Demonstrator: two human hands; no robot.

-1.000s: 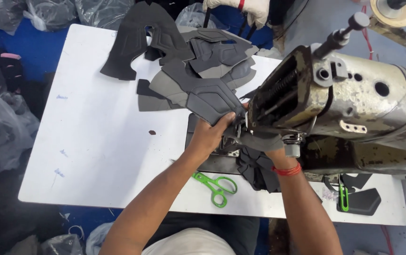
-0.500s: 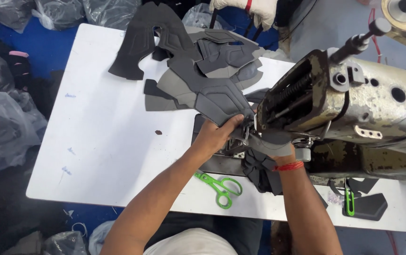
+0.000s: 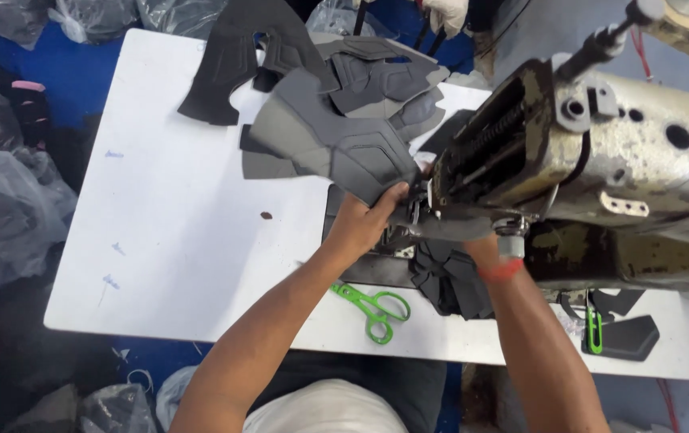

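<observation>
Both hands at grey panel (image 3: 344, 148), right hand (image 3: 481, 244) half hidden under sewing machine (image 3: 601, 152)

Both bare forearms reach forward, the hands close together.
The left hand (image 3: 364, 220) is curled, fingers pinched shut with the thumb forward; the right hand (image 3: 479, 244), just beside it, is mostly hidden, a red band at its wrist.

A white tabletop (image 3: 176, 240) carries a worn sewing machine (image 3: 601, 160), a heap of grey cut pieces (image 3: 336, 120) at its far side, green scissors (image 3: 372, 305) near the front edge, and a dark piece (image 3: 633, 337) at right.
</observation>
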